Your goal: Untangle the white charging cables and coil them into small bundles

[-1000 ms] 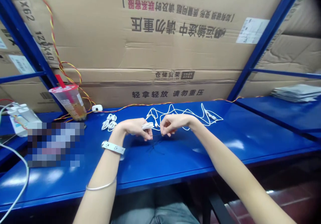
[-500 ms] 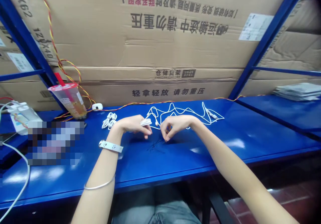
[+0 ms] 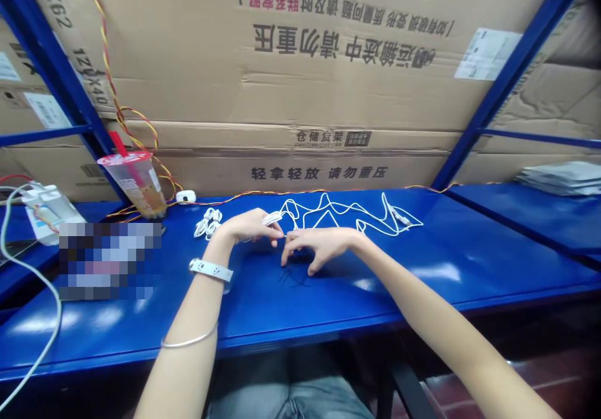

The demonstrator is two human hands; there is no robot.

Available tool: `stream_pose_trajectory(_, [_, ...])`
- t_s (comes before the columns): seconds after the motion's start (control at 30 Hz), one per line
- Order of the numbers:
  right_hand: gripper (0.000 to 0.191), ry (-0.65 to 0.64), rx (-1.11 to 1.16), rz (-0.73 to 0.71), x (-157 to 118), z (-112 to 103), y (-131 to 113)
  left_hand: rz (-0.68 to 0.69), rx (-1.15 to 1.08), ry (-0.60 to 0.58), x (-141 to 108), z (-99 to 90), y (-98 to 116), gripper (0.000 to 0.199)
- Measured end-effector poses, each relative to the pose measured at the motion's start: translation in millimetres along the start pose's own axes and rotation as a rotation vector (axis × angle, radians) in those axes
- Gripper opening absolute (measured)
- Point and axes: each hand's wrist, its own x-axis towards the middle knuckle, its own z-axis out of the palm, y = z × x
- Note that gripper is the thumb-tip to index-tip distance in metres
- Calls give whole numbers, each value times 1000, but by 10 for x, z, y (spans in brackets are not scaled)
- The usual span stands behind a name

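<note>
One coiled white cable sat gripped in the left hand; beneath the spread, seemingly unladen right hand lay thin black strands, which a careless sweep risked scattering.

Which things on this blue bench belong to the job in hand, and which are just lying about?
Apparently part of the job:
- looped white cable in the left hand
- thin black strands by the right hand
- bundled white cables, probably

Apparently just lying about:
- drink cup
- small white case
- flat stack
</note>
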Motion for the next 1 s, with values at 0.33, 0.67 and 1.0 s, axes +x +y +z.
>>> stream_pose_trajectory(0.33, [21,61,17,-2,66,70,12,11,-42,25,4,1,-19,33])
stream_pose_trajectory(0.67, [13,52,59,140,34,43,-94,-12,-25,35,8,2,-39,34])
stream_pose_trajectory(1.0, [10,59,45,-5,101,120,-82,-19,-29,34,15,-1,-36,32])
